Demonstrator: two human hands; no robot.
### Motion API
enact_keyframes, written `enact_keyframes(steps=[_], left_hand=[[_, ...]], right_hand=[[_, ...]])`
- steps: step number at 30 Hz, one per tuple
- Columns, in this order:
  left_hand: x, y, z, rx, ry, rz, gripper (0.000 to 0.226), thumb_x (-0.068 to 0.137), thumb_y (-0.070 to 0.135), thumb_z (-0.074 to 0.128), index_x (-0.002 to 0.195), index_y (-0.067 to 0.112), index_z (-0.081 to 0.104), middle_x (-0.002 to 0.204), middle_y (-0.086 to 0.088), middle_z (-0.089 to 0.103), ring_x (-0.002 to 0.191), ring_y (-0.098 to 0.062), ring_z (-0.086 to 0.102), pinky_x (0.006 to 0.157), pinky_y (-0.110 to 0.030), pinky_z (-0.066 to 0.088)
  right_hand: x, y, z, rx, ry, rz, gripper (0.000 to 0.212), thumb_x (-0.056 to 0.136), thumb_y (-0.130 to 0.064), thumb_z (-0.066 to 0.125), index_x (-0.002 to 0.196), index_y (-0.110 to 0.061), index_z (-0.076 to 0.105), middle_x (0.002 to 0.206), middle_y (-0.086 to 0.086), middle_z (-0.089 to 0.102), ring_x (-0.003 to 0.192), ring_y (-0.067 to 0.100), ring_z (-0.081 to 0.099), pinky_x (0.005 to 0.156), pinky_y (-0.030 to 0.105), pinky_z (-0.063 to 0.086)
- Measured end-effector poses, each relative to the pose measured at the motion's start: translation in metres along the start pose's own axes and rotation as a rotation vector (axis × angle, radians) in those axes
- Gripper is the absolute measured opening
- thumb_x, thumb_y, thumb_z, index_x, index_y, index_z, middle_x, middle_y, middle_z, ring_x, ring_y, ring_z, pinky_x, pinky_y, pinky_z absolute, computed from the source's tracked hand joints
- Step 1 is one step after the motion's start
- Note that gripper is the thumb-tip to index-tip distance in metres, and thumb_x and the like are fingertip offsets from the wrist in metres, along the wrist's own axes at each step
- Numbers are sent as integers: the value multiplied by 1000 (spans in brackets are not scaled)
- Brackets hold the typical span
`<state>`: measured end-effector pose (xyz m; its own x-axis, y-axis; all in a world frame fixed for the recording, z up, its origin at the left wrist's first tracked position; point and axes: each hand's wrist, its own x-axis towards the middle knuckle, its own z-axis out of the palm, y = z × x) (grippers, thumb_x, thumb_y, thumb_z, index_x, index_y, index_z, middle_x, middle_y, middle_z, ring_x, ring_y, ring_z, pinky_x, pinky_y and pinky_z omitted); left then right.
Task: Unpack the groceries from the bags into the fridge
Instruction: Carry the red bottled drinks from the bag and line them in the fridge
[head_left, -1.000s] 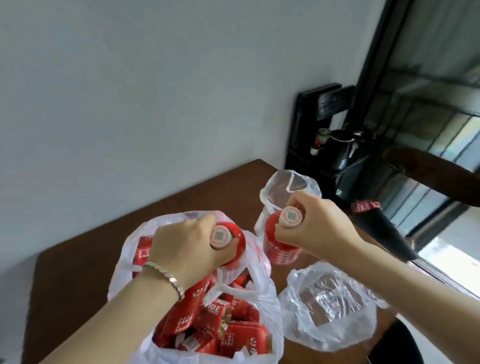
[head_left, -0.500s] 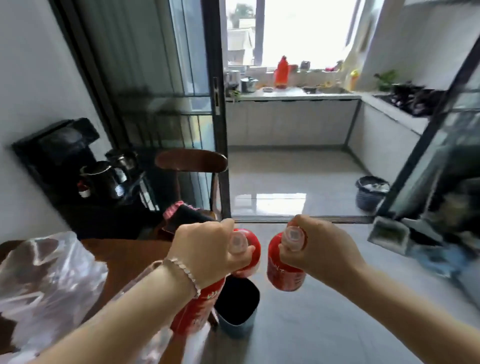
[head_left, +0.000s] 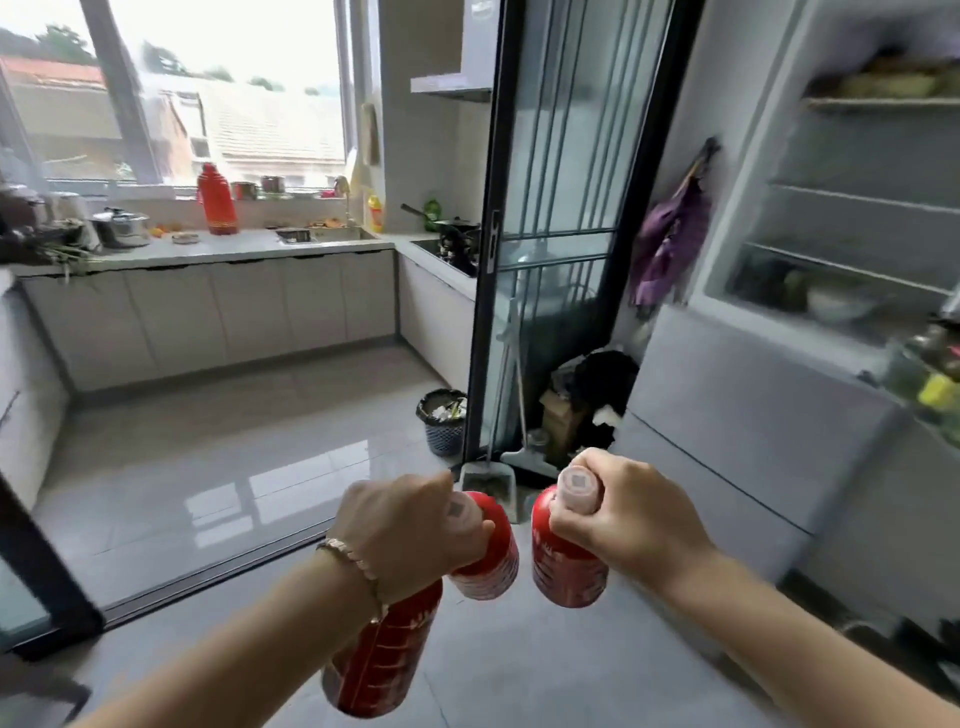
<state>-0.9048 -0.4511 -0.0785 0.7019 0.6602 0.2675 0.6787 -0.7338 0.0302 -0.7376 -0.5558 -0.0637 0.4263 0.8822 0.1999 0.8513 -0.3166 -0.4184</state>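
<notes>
The left hand (head_left: 410, 530) gripped two red bottles (head_left: 379, 660) — the right hand (head_left: 628, 519) gripped a third bottle (head_left: 566, 571) by its neck. The fridge (head_left: 737, 415) stood open at right.

Home kitchen: countertop (head_left: 249, 247) with sink (head_left: 311, 235), hob (head_left: 447, 249), floor bin (head_left: 442, 422), open fridge (head_left: 841, 249) (shelves stocked).

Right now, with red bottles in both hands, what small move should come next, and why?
Probably turn right toward the open fridge: the left hand seems to grip two red bottles, the right hand a third bottle, and the fridge shelves stand off to the right.
</notes>
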Motion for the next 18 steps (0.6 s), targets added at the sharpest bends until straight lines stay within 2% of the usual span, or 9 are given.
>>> enact_keyframes(steps=[4, 10, 13, 18], left_hand=[[100, 35, 24, -67, 21, 78, 41, 82, 57, 42, 67, 19, 35, 63, 4, 46, 66, -16, 49, 62, -23, 33], [270, 71, 66, -110, 0, 283, 42, 81, 61, 43, 82, 20, 53, 73, 4, 61, 70, -16, 59, 66, -25, 43], [357, 91, 76, -114, 6, 390, 43, 81, 64, 41, 79, 21, 47, 68, 5, 53, 69, -16, 56, 65, -24, 37], [489, 135, 83, -156, 34, 526, 44, 81, 67, 39, 84, 25, 47, 70, 9, 52, 67, -10, 52, 65, -22, 38]], right_hand=[[59, 61, -20, -8, 71, 128, 21, 74, -40, 65, 84, -24, 57, 82, -7, 64, 80, 17, 59, 66, 28, 43], [172, 144, -46, -21, 186, 297, 20, 73, -40, 65, 82, -25, 56, 80, -8, 64, 78, 16, 59, 68, 29, 45], [230, 182, -67, -25, 240, 374, 21, 72, -40, 66, 83, -25, 58, 81, -7, 65, 80, 16, 60, 69, 30, 47], [312, 249, -101, -3, 352, 485, 20, 72, -40, 68, 83, -28, 57, 79, -8, 65, 78, 15, 61, 69, 31, 50]])
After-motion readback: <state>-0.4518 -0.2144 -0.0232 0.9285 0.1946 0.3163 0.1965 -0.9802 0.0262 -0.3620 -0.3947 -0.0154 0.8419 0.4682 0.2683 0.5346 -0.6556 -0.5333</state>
